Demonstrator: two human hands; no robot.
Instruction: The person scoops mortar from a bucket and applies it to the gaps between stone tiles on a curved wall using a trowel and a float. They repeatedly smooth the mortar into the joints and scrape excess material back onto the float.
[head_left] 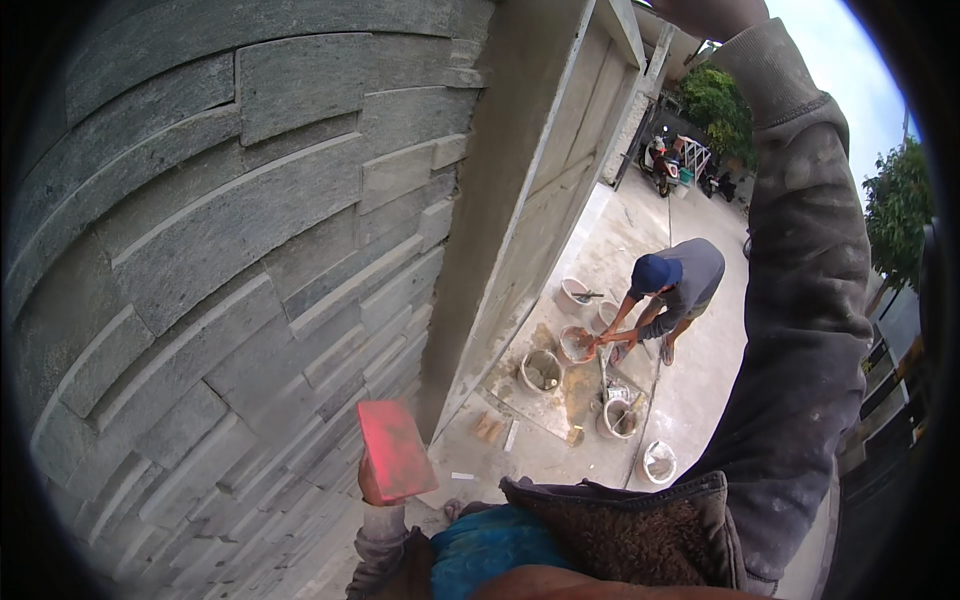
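My left hand [371,482] is low, close to the grey stone-clad wall [250,190]. It is closed on a flat red rectangular plastering float [397,450], smeared with grey; the handle is hidden behind the board. My right arm, in a dusty dark sleeve, stretches up along the right side. At the top edge my right hand [715,14] is near the top of the bare cement column [520,190]. The frame cuts off its fingers, so whatever it touches or holds does not show.
Below, another person [690,285] in a dark blue cap bends over a bucket [577,345]. Several more buckets stand around, including one with grey mix [541,371] and a pale one [659,462]. Motorbikes [660,165] are parked farther off.
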